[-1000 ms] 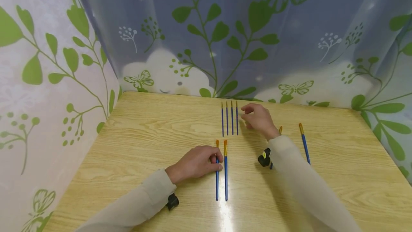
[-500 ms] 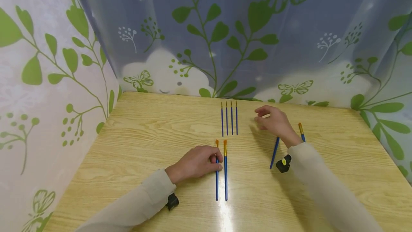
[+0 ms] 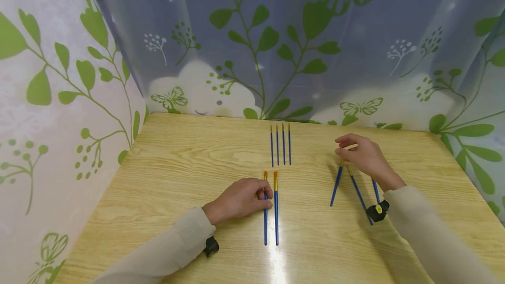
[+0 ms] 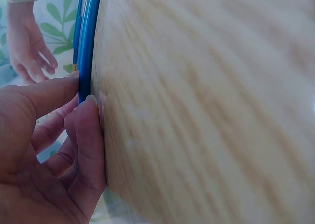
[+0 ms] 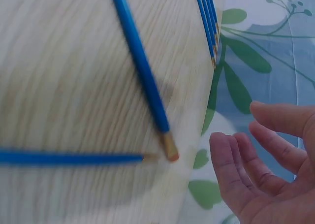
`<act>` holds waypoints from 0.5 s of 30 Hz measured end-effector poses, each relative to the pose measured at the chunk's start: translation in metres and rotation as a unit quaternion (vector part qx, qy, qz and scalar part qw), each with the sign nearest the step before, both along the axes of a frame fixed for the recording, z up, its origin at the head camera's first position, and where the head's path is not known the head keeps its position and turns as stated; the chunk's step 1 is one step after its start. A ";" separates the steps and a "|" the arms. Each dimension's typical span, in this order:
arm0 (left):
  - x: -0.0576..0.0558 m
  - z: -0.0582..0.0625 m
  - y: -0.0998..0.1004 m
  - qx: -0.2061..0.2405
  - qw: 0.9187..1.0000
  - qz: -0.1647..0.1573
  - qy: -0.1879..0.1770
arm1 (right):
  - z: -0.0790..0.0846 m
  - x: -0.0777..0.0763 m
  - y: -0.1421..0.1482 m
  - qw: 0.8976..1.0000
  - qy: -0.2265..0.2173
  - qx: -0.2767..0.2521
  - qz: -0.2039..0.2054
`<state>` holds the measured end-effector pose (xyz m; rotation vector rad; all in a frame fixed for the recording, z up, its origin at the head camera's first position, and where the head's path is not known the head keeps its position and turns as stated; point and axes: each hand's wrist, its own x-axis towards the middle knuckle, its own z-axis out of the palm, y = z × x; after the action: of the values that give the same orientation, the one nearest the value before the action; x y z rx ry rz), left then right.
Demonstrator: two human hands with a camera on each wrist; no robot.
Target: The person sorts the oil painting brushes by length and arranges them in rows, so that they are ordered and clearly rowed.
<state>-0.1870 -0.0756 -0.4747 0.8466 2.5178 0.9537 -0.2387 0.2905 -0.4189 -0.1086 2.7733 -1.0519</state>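
Observation:
My left hand (image 3: 240, 198) lies across the left of two flat paintbrushes, pinching that blue-handled paintbrush (image 3: 266, 229). In the left wrist view, thumb and fingertips meet at its blue handle (image 4: 89, 37). Just to its right lies the second flat paintbrush (image 3: 276, 214), parallel to it. My right hand (image 3: 364, 157) hovers over the right part of the table with fingers loosely bent and nothing between them. Beneath it lie three loose paintbrushes: one on the left (image 3: 336, 187), one in the middle (image 3: 360, 195) and one on the right, partly hidden (image 3: 375, 189).
Several thin blue paintbrushes (image 3: 284, 148) lie side by side in a row near the back of the wooden table (image 3: 189, 148). A patterned cloth (image 3: 221, 47) with leaves and butterflies hangs behind the table and along its sides.
My right hand has moved right and toward me, from beside the thin paintbrush row to over the loose paintbrushes. My left hand has stayed on its paintbrush.

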 end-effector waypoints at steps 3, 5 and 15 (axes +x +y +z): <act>0.000 0.000 0.000 -0.001 1.000 0.000 -0.001 | -0.002 0.005 0.010 1.000 0.007 0.014 -0.002; 0.000 0.000 0.000 -0.001 1.000 -0.001 -0.001 | -0.004 0.009 0.017 1.000 0.010 0.020 -0.006; 0.000 0.000 0.001 -0.004 1.000 0.002 0.001 | -0.009 0.024 0.048 0.999 0.018 0.039 -0.023</act>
<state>-0.1866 -0.0748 -0.4750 0.8399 2.5247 0.9450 -0.2149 0.3383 -0.4284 -0.0541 2.8590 -0.9599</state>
